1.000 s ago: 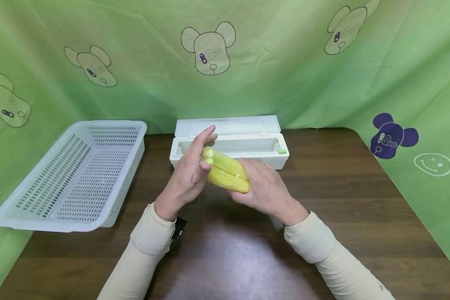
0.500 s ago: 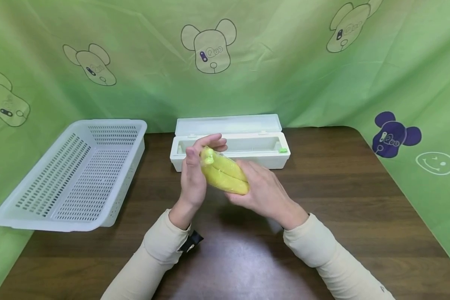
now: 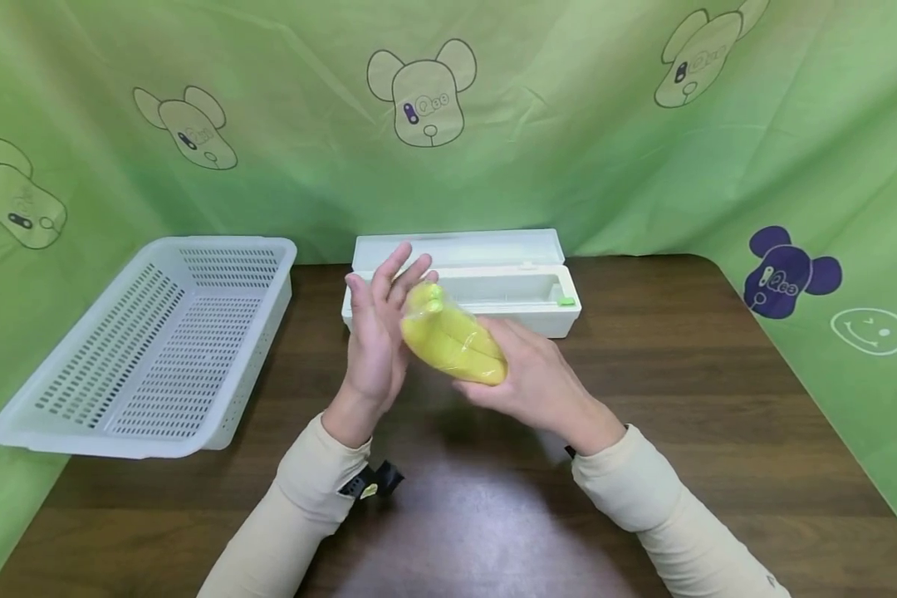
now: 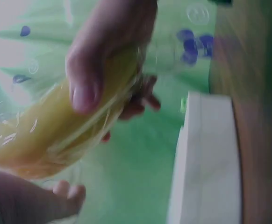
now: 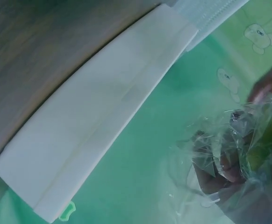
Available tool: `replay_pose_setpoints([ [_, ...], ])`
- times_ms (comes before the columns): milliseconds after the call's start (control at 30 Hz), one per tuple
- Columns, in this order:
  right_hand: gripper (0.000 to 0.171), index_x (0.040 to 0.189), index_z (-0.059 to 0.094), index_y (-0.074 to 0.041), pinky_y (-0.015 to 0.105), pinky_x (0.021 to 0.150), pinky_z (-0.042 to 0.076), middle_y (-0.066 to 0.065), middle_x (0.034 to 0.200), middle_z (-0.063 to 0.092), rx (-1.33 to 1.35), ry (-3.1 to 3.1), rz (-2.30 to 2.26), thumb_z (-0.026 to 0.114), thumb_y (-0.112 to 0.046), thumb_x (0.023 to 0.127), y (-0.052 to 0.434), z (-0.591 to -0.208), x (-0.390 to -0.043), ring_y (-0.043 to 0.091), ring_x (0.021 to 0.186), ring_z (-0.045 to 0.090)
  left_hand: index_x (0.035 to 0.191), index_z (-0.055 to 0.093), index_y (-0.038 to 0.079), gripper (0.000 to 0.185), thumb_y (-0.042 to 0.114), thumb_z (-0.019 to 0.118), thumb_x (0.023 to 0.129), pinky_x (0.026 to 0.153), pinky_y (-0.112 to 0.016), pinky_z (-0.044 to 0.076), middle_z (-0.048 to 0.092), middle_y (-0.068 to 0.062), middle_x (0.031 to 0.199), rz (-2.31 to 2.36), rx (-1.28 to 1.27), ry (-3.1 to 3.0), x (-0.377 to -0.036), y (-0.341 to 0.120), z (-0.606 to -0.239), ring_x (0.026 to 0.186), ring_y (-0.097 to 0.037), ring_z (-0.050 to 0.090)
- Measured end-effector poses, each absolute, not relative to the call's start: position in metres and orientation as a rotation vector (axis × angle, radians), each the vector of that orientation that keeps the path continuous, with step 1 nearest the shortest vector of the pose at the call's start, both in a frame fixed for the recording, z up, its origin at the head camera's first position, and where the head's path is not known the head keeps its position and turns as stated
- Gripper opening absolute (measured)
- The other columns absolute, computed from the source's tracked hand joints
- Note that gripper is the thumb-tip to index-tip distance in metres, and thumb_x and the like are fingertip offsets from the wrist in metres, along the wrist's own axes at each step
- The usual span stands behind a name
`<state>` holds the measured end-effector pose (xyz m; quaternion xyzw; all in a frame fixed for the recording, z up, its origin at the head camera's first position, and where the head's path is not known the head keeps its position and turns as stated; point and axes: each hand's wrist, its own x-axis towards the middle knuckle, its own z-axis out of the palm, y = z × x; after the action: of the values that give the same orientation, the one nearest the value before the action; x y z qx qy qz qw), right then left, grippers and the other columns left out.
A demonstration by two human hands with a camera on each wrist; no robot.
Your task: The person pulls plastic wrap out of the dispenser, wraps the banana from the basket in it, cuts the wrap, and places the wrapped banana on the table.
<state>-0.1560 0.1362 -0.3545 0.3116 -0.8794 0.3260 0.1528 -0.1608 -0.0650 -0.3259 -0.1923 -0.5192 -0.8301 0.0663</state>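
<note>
A bunch of yellow bananas (image 3: 452,339) wrapped in clear cling film is held above the table, in front of the white film dispenser box (image 3: 493,286). My right hand (image 3: 529,375) grips the bunch from below and the right. My left hand (image 3: 379,325) stands upright with straight, spread fingers, its palm against the film at the green stem end. In the left wrist view a thumb (image 4: 84,91) presses on the wrapped bananas (image 4: 52,135). The right wrist view shows crumpled film (image 5: 234,154) and the box (image 5: 94,121).
The dispenser box's lid (image 3: 456,247) lies open at the back of the brown table (image 3: 680,390). A white perforated basket (image 3: 157,340) stands at the left. Green printed cloth (image 3: 568,124) hangs behind and on both sides.
My left hand, curled round the stem end half a second ago, now has its fingers straight and spread. The bananas have tilted up a little. The right hand keeps its hold.
</note>
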Motion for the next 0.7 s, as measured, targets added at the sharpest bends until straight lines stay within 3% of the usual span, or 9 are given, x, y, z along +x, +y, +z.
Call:
replay_pose_setpoints([
  [200,0.053,0.114,0.06,-0.01,0.037,0.059,0.043,-0.002,0.084,0.055,0.87,-2.506,0.679,0.083,-0.032,0.072,0.136,-0.351,-0.155,0.018,0.071,0.051,0.133,0.053,-0.01,0.09,0.071,0.032,0.1,0.111,-0.051,0.035,0.051,-0.021,0.144,-1.868,-0.679,-1.756,-0.163,-0.077,-0.318,0.135,-0.03,0.047],
  [333,0.054,0.112,0.058,-0.007,0.042,0.061,0.044,0.002,0.083,0.056,0.859,-2.466,0.493,0.081,-0.031,0.07,0.13,-0.345,-0.15,0.024,0.07,0.054,0.124,0.061,-0.009,0.074,0.06,0.046,0.102,0.111,-0.049,0.034,0.051,-0.017,0.145,-1.692,-0.814,-1.806,-0.162,-0.077,-0.317,0.137,-0.028,0.043],
  [433,0.051,0.108,0.057,-0.006,0.043,0.059,0.043,0.003,0.081,0.054,0.846,-2.447,0.432,0.08,-0.03,0.069,0.124,-0.34,-0.146,0.025,0.066,0.052,0.125,0.062,-0.007,0.056,0.043,0.059,0.101,0.107,-0.048,0.039,0.053,-0.015,0.143,-1.697,-0.801,-1.829,-0.162,-0.076,-0.319,0.135,-0.026,0.044],
  [567,0.048,0.103,0.056,-0.007,0.042,0.056,0.043,0.001,0.075,0.05,0.83,-2.431,0.409,0.081,-0.028,0.068,0.119,-0.335,-0.144,0.023,0.061,0.048,0.127,0.061,-0.008,0.043,0.021,0.061,0.096,0.102,-0.047,0.044,0.059,-0.017,0.134,-1.772,-0.688,-1.831,-0.162,-0.075,-0.322,0.127,-0.026,0.053],
  [700,0.05,0.099,0.055,-0.005,0.041,0.055,0.042,0.002,0.072,0.046,0.814,-2.427,0.36,0.084,-0.029,0.067,0.118,-0.331,-0.144,0.023,0.057,0.045,0.129,0.06,-0.006,0.041,0.019,0.06,0.097,0.099,-0.041,0.049,0.062,-0.017,0.129,-1.879,-0.602,-1.868,-0.165,-0.076,-0.325,0.117,-0.027,0.062],
])
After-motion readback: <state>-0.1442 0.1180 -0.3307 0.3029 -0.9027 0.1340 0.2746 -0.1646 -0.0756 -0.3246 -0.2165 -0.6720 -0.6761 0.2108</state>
